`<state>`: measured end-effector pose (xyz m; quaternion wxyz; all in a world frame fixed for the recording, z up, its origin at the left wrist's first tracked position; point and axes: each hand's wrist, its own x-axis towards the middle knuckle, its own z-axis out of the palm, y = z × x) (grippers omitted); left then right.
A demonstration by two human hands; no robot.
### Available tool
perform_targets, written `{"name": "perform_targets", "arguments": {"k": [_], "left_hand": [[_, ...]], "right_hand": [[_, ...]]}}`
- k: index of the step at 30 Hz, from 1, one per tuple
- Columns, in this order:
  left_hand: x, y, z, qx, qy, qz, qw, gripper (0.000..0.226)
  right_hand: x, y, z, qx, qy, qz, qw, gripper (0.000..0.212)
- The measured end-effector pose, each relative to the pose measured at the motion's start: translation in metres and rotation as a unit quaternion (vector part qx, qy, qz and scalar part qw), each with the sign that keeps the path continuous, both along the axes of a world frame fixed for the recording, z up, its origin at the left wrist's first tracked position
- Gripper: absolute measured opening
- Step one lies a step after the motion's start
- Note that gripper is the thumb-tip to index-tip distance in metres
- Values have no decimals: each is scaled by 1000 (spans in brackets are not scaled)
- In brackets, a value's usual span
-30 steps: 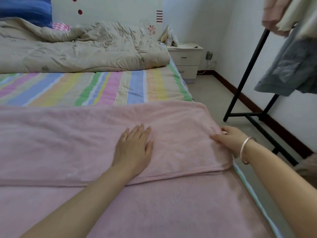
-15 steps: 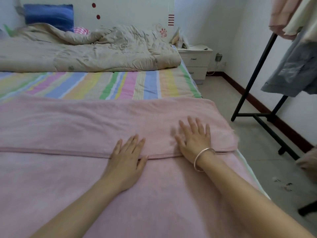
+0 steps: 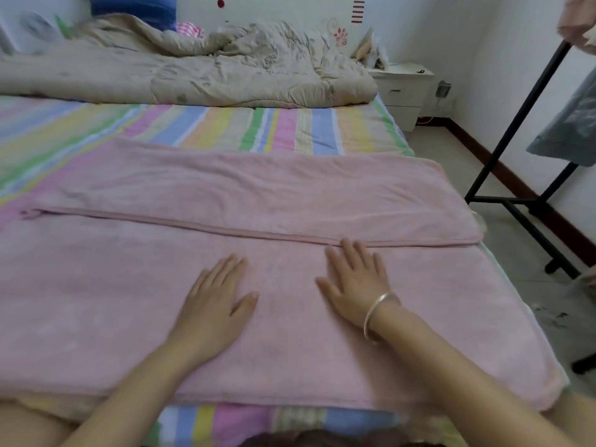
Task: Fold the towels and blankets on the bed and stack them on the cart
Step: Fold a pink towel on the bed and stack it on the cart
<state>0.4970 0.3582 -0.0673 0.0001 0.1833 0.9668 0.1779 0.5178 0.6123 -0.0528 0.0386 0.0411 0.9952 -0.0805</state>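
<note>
One blue pillow (image 3: 135, 8) shows in the upper left of the frame, beside a rumpled beige comforter (image 3: 193, 72) lying across the far end of the bed (image 3: 225, 127). A pink blanket (image 3: 96, 285) covers the lower half of the frame, its far part folded over so a hemmed edge runs across it. Left of centre, the left hand (image 3: 216, 298) rests flat on the blanket, fingers straight and spread wide. Near it, the right hand (image 3: 354, 285) lies flat too, fingertips touching the hem, a silver bracelet (image 3: 377, 314) on the wrist. A white nightstand (image 3: 403, 88) and a black clothes rack (image 3: 516, 119) stand at the right.
</note>
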Motion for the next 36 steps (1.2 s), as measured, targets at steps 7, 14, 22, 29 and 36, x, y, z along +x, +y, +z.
{"name": "perform_targets", "arguments": {"k": [7, 14, 22, 29, 36], "left_hand": [[50, -28, -7, 79, 60, -108, 989, 69], [74, -27, -5, 190, 136, -104, 967, 41], [88, -38, -9, 78, 211, -206, 952, 37], [47, -54, 30, 61, 292, -81, 951, 47], [-64, -69, 56, -26, 309, 216, 926, 43]], "right_hand": [[86, -45, -8, -51, 49, 131, 989, 101], [119, -55, -17, -81, 93, 151, 981, 89], [122, -50, -10, -82, 260, 183, 945, 35], [103, -16, 19, -3, 379, 84, 922, 29], [18, 24, 60, 54, 408, 11, 911, 28]]}}
